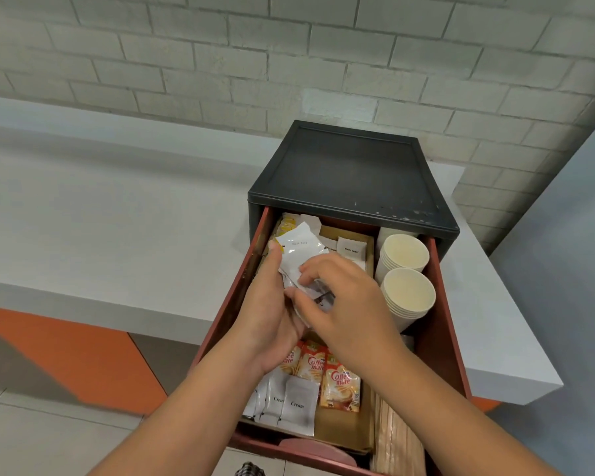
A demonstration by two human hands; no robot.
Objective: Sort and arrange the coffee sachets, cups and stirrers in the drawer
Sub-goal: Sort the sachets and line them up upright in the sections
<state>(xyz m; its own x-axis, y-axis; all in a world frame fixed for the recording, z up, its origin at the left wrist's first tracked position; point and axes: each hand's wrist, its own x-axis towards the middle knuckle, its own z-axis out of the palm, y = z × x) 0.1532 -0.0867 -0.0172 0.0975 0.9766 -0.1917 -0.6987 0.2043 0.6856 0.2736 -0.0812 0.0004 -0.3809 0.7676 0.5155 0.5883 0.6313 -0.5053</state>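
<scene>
Squaring up a loose bundle of white sachets (299,249) over the middle of the red drawer (442,321), pulled out of the black cabinet (351,166) on the white counter (117,218). Gripped from the 9 o'clock side by the left hand (265,304), fingers curled under and thumb up along the edge. Pinched at the near end by the right hand (344,304), from the 3 o'clock side. Print on the top sachet too blurred to read, so possibly sugar, possibly creamer.

Judged as mid-sort: gathering like with like before laying down. Keep the left grip firm but not crushing, the packets being crinkly and prone to fanning out. Tap the edges level with the right fingertips, all faces one way. Read the label before choosing a row.

Already in the drawer:
- yellow sachets (285,226) at 11 o'clock
- White Sugar sachets (352,250) at 12
- Cream sachets (298,407) at 7
- Coffee-mate sachets (340,386) at 6
- two stacks of paper cups (407,293) at 2 o'clock, against the right wall
- a bundle of wooden stirrers (395,444) at 5

Lay the bundle beside its match, overlapped like the Cream row, without burying the sugar packets beneath. Lower flat onto the cardboard liner (344,431). Release the right pinch first, then slide the left hand out toward 9 o'clock. Mind the cup stacks just beside the right hand: tilted, light, likely quick to roll at a nudge.
</scene>
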